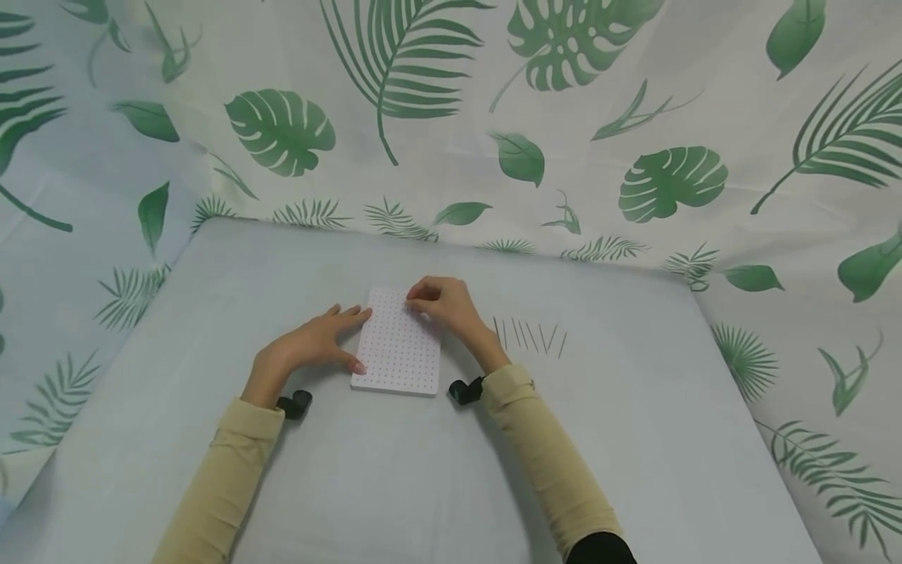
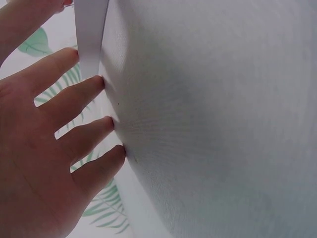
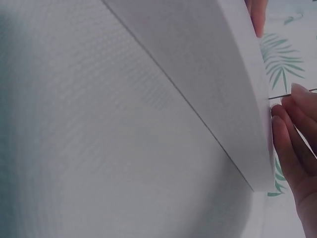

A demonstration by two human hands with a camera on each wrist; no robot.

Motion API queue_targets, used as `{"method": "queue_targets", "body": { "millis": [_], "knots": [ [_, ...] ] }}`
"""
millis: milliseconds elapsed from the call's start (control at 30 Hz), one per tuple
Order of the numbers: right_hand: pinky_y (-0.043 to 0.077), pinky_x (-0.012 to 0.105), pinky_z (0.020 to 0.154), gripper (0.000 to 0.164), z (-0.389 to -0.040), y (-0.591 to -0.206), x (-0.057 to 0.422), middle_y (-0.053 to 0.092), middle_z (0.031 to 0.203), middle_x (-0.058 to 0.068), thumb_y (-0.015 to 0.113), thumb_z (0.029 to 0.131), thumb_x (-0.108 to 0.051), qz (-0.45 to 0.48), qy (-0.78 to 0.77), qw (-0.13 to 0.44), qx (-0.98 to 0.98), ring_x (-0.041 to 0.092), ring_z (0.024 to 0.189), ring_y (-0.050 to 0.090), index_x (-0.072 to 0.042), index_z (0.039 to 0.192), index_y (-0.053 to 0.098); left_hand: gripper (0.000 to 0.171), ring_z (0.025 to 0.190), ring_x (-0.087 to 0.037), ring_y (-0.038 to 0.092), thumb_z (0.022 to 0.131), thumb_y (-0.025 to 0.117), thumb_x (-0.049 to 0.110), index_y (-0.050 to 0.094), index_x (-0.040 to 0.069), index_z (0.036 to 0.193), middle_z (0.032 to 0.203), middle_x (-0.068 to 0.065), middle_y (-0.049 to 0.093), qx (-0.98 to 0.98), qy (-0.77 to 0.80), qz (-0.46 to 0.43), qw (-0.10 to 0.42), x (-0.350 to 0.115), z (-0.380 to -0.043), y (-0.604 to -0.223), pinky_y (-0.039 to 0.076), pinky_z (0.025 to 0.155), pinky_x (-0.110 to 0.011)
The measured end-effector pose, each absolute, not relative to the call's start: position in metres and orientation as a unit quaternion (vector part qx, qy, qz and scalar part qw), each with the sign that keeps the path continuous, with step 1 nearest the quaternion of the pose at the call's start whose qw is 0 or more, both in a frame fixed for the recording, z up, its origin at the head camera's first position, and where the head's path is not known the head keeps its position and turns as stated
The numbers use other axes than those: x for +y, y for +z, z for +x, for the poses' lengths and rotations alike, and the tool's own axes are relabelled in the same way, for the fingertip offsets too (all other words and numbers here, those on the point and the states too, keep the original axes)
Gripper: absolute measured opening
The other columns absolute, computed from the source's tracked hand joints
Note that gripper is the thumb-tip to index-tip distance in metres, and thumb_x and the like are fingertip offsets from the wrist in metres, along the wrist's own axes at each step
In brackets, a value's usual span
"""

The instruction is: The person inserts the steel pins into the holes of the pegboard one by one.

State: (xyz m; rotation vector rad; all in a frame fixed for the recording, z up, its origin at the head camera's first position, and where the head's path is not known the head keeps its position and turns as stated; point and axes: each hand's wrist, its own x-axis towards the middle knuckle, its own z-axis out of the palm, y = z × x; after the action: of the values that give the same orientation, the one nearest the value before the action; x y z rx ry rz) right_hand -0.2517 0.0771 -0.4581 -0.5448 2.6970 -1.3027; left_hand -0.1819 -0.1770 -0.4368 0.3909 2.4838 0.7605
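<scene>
A white pegboard (image 1: 398,348) with a grid of small holes lies flat on the table. My left hand (image 1: 310,345) steadies its left side, fingers spread and straight, the thumb on the near left corner area. In the left wrist view the fingertips of the left hand (image 2: 64,109) meet the board's edge and the table. Over the board's far right part, my right hand (image 1: 447,305) pinches a thin dark rod (image 3: 281,96) between thumb and fingers. The rod's tip is at the board's surface; whether it sits in a hole I cannot tell.
Several thin dark rods (image 1: 532,335) lie spaced in a row on the table, right of the right wrist. A pale cloth covers the table (image 1: 338,470). Behind it hangs a white curtain (image 1: 451,172) printed with green leaves.
</scene>
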Motion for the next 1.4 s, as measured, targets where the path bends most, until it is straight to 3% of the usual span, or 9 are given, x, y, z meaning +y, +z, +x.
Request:
{"method": "queue_targets", "body": {
  "millis": [567, 1400],
  "knots": [
    [0.061, 0.034, 0.087, 0.014, -0.243, -0.446, 0.099, 0.079, 0.103, 0.008, 0.076, 0.092, -0.009, -0.202, -0.408, 0.038, 0.89, 0.022, 0.096, 0.075, -0.007, 0.106, 0.077, 0.098, 0.156, -0.05, 0.007, 0.085, 0.084, 0.033, 0.028, 0.011, 0.163, 0.17, -0.02, 0.021, 0.916, 0.271, 0.156, 0.251, -0.176, -0.18, -0.433, 0.016, 0.121, -0.071],
    [0.059, 0.042, 0.094, 0.022, -0.229, -0.434, 0.18, 0.077, 0.107, 0.013, 0.072, 0.096, -0.009, -0.176, -0.343, 0.072, 0.92, 0.028, 0.103, 0.073, -0.001, 0.116, 0.074, 0.098, 0.156, -0.05, 0.007, 0.084, 0.085, 0.033, 0.03, 0.009, 0.162, 0.169, -0.021, 0.022, 0.92, 0.272, 0.154, 0.236, -0.175, -0.179, -0.434, 0.014, 0.121, -0.072]
  ]
}}
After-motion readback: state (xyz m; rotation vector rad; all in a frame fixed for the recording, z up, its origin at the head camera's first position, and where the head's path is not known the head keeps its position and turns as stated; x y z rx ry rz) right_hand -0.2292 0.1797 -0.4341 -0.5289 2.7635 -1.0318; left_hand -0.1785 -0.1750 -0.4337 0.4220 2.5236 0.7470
